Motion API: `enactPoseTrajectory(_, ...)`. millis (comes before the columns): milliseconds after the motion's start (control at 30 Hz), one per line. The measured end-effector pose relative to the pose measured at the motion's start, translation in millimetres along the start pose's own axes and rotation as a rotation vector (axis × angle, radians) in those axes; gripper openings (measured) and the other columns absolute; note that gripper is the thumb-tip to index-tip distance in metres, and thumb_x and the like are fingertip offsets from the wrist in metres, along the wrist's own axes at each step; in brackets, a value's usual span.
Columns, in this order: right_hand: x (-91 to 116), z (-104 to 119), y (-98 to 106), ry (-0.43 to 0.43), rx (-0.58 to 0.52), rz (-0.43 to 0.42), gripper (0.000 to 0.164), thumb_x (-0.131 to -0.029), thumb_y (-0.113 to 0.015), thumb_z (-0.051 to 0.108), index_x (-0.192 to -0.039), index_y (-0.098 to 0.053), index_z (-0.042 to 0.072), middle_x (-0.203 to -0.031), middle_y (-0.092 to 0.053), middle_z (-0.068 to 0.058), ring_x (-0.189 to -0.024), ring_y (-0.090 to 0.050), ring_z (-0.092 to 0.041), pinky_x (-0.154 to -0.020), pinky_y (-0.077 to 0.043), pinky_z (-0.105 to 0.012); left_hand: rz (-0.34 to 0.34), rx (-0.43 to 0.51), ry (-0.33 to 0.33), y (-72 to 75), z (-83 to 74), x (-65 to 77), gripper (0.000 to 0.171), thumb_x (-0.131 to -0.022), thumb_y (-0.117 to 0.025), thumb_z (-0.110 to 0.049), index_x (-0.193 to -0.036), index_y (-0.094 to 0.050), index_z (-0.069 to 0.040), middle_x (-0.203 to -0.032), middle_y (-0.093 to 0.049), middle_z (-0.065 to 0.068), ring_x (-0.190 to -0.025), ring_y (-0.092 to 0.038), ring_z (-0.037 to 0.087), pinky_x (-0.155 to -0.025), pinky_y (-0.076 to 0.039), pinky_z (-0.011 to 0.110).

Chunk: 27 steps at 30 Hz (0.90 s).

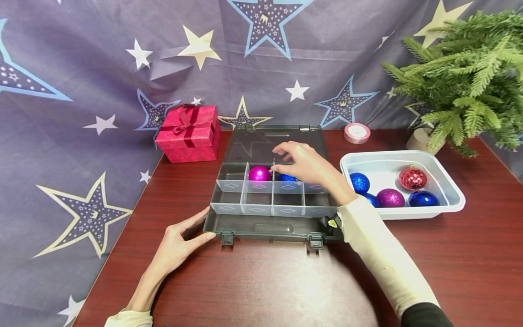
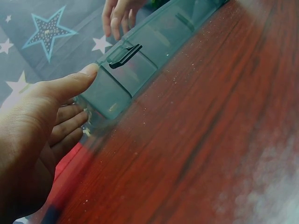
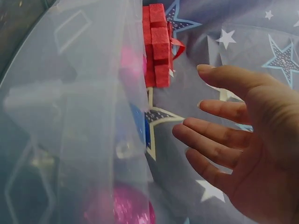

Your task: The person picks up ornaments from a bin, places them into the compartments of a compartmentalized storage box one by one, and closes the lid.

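A dark clear-plastic organizer box with compartments lies on the table, its lid folded back. My left hand holds its left front corner, thumb at the front edge and fingers along the side. Over the back row hovers my right hand, fingers spread and holding nothing, as the right wrist view confirms. A shiny magenta Christmas ball sits in the back row's second compartment. Beside it, a blue ball is in the third. Behind the cloudy divider, a pink glittery ball shows in the right wrist view.
Right of the box stands a white tub with several blue, purple and red balls. A red gift box is at back left. A pink ribbon roll lies at the back, near a potted artificial fir. Star-patterned cloth hangs behind.
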State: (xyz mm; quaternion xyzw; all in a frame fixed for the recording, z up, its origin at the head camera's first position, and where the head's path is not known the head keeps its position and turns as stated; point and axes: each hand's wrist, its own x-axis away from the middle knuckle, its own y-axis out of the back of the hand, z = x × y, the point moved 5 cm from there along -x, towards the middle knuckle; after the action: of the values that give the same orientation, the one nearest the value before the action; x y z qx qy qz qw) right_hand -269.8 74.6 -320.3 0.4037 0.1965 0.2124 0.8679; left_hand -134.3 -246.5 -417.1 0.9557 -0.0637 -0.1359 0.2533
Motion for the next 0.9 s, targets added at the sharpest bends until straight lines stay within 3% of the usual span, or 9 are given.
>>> enactPoseTrajectory(333, 32, -17, 28, -0.014, 0.008, -0.084, 0.046, -0.095, -0.078, 0.025, -0.131, -0.065, 0.002, -0.126, -0.068, -0.016, -0.112, -0.067, -0.032, -0.099, -0.052, -0.049, 0.001, -0.005, -0.012, -0.1, 0.3, -0.2, 0.064, -0.087, -0.087, -0.017, -0.145, -0.063, -0.021, -0.134, -0.068, -0.001, -0.127, -0.06, 0.009, -0.105, -0.043, 0.018)
enactPoseTrajectory(733, 91, -48, 74, -0.063, 0.052, -0.228, 0.044, -0.093, -0.08, 0.02, -0.129, -0.067, -0.002, -0.121, -0.07, -0.019, -0.108, -0.068, -0.035, -0.095, -0.052, -0.056, -0.001, 0.009, 0.002, -0.2, 1.7, -1.0, 0.064, -0.086, -0.088, -0.017, -0.145, -0.063, -0.026, -0.133, -0.068, -0.003, -0.126, -0.061, 0.011, -0.104, -0.043, 0.017)
enactPoseTrajectory(900, 114, -62, 86, -0.11, 0.045, -0.25, 0.043, -0.094, -0.079, 0.019, -0.13, -0.067, 0.0, -0.126, -0.068, -0.02, -0.111, -0.066, -0.038, -0.095, -0.05, -0.059, 0.0, 0.018, 0.0, -0.5, 1.1, -0.4, 0.064, -0.086, -0.088, -0.017, -0.145, -0.063, -0.025, -0.134, -0.068, -0.003, -0.127, -0.061, 0.01, -0.105, -0.044, 0.018)
